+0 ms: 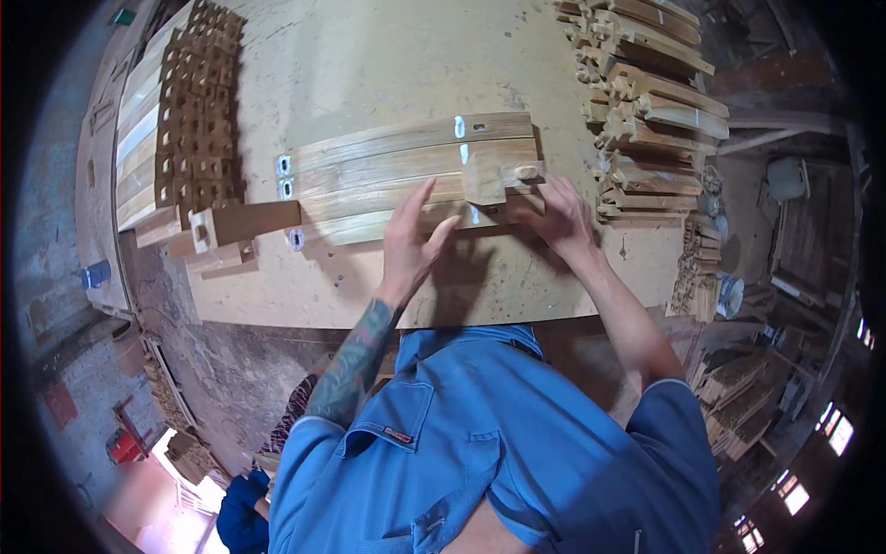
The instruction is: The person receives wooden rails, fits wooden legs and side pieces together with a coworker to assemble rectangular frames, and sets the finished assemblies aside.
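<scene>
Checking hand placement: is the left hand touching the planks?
Cannot tell: the head view shows the left hand overlapping the planks from above, hiding contact or gap.

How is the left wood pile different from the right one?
The left pile is packed in tight, even rows, while the right pile looks looser and more jumbled. The left pile shows many dark holes in its ends; the right pile has ends jutting out unevenly. Both are wood, on the same table.
</scene>
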The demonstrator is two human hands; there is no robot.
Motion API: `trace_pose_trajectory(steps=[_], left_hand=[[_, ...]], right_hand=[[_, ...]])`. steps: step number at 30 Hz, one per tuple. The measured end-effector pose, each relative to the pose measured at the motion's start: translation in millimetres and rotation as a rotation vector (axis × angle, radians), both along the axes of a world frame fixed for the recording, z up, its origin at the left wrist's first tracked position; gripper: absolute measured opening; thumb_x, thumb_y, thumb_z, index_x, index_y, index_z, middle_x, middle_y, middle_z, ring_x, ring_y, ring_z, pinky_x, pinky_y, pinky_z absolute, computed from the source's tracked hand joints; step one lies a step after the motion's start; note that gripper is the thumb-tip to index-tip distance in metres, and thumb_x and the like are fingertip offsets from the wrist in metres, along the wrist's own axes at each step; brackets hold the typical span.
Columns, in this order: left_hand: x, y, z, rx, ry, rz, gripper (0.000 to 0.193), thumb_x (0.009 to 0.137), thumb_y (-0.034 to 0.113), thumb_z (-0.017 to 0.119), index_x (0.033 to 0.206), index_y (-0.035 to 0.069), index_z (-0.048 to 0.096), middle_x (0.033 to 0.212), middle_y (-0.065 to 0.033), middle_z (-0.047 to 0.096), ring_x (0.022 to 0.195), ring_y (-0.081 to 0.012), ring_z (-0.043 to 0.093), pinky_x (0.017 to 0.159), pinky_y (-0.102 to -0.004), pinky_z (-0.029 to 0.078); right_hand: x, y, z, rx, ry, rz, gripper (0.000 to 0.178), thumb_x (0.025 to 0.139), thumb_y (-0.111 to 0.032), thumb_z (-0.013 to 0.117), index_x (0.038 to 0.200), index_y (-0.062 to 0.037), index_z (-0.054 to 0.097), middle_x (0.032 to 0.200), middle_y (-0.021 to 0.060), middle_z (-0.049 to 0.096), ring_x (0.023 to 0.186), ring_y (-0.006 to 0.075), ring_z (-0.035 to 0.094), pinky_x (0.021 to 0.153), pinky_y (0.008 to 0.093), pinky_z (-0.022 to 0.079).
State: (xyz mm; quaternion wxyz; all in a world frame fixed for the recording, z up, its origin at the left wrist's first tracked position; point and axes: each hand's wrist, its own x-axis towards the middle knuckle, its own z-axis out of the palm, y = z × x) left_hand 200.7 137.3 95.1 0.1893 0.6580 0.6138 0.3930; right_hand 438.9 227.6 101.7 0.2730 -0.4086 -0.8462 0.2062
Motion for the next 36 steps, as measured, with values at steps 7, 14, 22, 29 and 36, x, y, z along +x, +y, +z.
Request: trace_pose_trajectory(steps=[7, 14, 22, 29, 36], left_hand=[[-18, -100, -12, -0.696, -1.180, 0.495, 0.043, 0.091, 0.029, 0.068, 0.125, 0.006, 0.053, 0.097, -0.0055, 0.066, 0.084, -0.0108, 0.064, 0.069, -0.0248, 0.053], [-30, -92, -7, -0.703, -1.600, 0.740, 0.041, 0.082, 0.044, 0.073, 0.090, 0.008, 0.055, 0.068, -0.0067, 0.055, 0.048, -0.0171, 0.052, 0.042, -0.0313, 0.046], [-23, -133, 75, -0.517, -1.620, 0.293, 0.041, 0.086, 0.022, 0.070, 0.120, 0.004, 0.054, 0.110, -0.0070, 0.062, 0.099, -0.0157, 0.062, 0.080, -0.0294, 0.055], [-39, -81, 147, -0.046, -1.503, 0.023, 0.054, 0.090, 0.020, 0.069, 0.133, 0.000, 0.044, 0.122, -0.0093, 0.059, 0.110, -0.0160, 0.057, 0.094, -0.0307, 0.048], [-180, -87, 175, 0.305, -0.797, 0.607, 0.038, 0.100, 0.036, 0.047, 0.111, 0.003, 0.062, 0.097, -0.0081, 0.067, 0.089, -0.0157, 0.064, 0.078, -0.0306, 0.052]], right_hand=[[20, -66, -20, -0.108, -0.301, -0.133, 0.062, 0.066, -0.011, 0.078, 0.122, -0.0069, 0.051, 0.122, 0.0172, 0.050, 0.115, 0.0354, 0.050, 0.094, 0.0434, 0.045], [28, -145, 10, 0.053, -0.320, 0.121, 0.060, 0.057, -0.009, 0.082, 0.110, -0.0064, 0.055, 0.123, 0.0160, 0.052, 0.118, 0.0372, 0.047, 0.102, 0.0483, 0.037], [-47, -110, 129, -0.476, -0.312, 0.350, 0.066, 0.082, -0.032, 0.073, 0.136, -0.0042, 0.046, 0.131, 0.0218, 0.054, 0.119, 0.0394, 0.052, 0.102, 0.0440, 0.041], [-101, -56, 234, -0.006, -0.220, 0.424, 0.070, 0.076, -0.014, 0.075, 0.140, -0.0132, 0.049, 0.099, 0.0139, 0.062, 0.084, 0.0281, 0.061, 0.077, 0.0381, 0.049], [-135, 1, 234, 0.339, -0.357, 0.469, 0.067, 0.076, -0.023, 0.076, 0.139, -0.0238, 0.052, 0.078, 0.0089, 0.051, 0.069, 0.0250, 0.052, 0.063, 0.0392, 0.045]])
